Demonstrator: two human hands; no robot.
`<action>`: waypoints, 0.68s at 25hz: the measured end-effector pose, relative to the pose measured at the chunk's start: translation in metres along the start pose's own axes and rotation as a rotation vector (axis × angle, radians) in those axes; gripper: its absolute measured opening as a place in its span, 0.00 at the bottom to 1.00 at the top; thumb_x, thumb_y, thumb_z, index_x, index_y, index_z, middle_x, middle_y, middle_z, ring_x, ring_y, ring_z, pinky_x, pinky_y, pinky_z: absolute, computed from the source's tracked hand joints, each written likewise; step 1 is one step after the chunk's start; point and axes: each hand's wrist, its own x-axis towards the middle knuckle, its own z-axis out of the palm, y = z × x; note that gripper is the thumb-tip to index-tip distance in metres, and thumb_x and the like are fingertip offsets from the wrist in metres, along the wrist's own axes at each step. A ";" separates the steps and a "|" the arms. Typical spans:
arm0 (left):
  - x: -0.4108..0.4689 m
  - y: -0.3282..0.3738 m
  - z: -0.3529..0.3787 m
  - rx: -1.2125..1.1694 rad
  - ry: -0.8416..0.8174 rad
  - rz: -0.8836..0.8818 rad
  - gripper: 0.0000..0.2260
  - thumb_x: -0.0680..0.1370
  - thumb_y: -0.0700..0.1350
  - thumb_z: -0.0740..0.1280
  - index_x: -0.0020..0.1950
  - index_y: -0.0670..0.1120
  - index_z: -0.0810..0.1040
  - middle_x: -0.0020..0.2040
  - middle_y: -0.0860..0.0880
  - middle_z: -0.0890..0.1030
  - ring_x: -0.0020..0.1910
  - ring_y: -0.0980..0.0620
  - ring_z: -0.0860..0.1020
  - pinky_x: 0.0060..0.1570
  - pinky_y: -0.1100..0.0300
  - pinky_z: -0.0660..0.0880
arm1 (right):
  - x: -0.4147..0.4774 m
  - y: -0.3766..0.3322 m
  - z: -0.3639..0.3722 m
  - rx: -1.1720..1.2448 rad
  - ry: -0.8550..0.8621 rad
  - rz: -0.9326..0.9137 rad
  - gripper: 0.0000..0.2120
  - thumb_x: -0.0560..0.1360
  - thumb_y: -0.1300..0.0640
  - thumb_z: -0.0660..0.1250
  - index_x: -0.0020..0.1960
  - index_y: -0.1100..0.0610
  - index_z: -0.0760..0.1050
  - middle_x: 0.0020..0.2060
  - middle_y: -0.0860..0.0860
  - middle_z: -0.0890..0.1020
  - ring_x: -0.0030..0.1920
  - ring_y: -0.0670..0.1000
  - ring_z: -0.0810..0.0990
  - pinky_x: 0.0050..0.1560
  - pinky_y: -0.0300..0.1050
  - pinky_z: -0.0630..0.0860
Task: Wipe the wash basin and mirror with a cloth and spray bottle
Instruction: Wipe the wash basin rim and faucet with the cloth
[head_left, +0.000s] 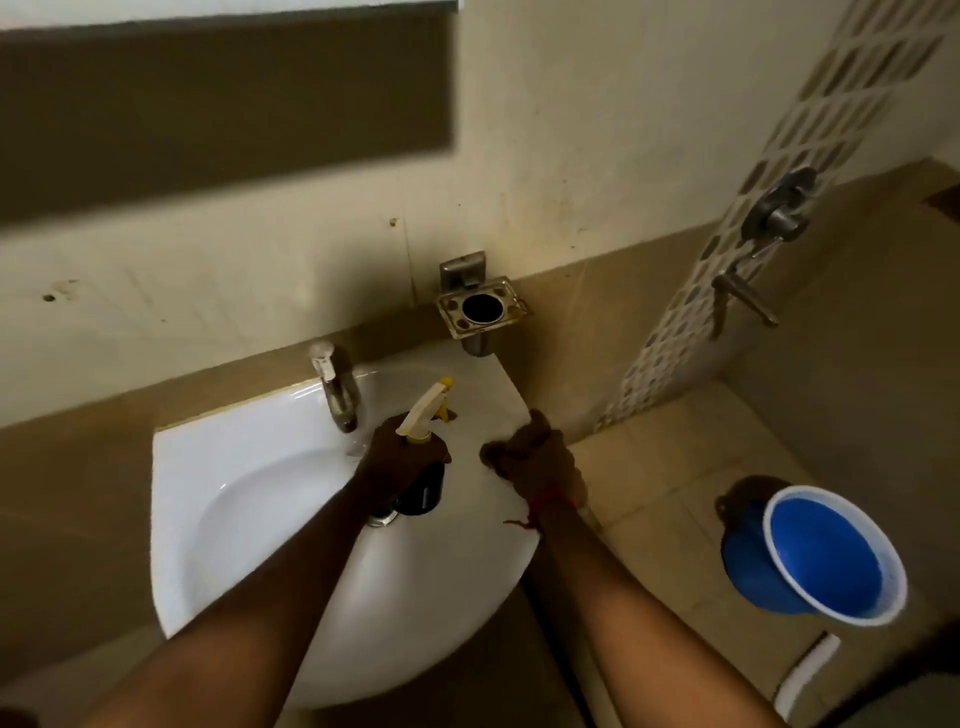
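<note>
Overhead, a dark spray bottle with cream trigger head (422, 441) is clasped in the left hand (397, 460) above the white ceramic wash basin (249, 478). A brown cloth (530, 452) is bunched under the right hand (545, 467), pressed at the basin's right edge.

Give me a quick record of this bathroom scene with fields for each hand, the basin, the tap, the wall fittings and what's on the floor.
left hand: grip closed around a spray bottle, held over the bowl, nozzle toward the wall
right hand: pressing a brown cloth on the basin's right rim
wash basin: white, wall-mounted
tap: metal, at the back rim, no running water visible
holder: metal, on the wall above the basin, empty
mirror: upper left
bucket: blue, on the floor at right
</note>
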 end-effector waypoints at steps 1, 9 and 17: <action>0.000 -0.001 0.002 0.000 0.030 -0.028 0.13 0.70 0.36 0.76 0.47 0.53 0.83 0.49 0.54 0.86 0.45 0.50 0.85 0.48 0.54 0.79 | 0.014 -0.004 0.000 -0.029 -0.007 -0.068 0.34 0.69 0.40 0.77 0.69 0.53 0.69 0.51 0.47 0.76 0.58 0.56 0.80 0.49 0.44 0.73; -0.039 -0.040 -0.017 0.041 0.227 -0.222 0.11 0.62 0.45 0.73 0.43 0.56 0.85 0.44 0.49 0.88 0.43 0.47 0.84 0.47 0.56 0.78 | 0.068 -0.044 0.051 -0.897 0.144 -0.699 0.49 0.74 0.40 0.69 0.82 0.58 0.47 0.77 0.67 0.58 0.73 0.73 0.63 0.67 0.70 0.69; -0.110 -0.030 -0.044 0.071 0.281 -0.192 0.14 0.66 0.41 0.75 0.47 0.56 0.85 0.42 0.43 0.87 0.42 0.43 0.83 0.45 0.56 0.76 | 0.039 -0.022 0.016 -0.528 -0.007 -0.415 0.43 0.75 0.39 0.69 0.79 0.60 0.56 0.72 0.62 0.69 0.71 0.64 0.70 0.70 0.58 0.70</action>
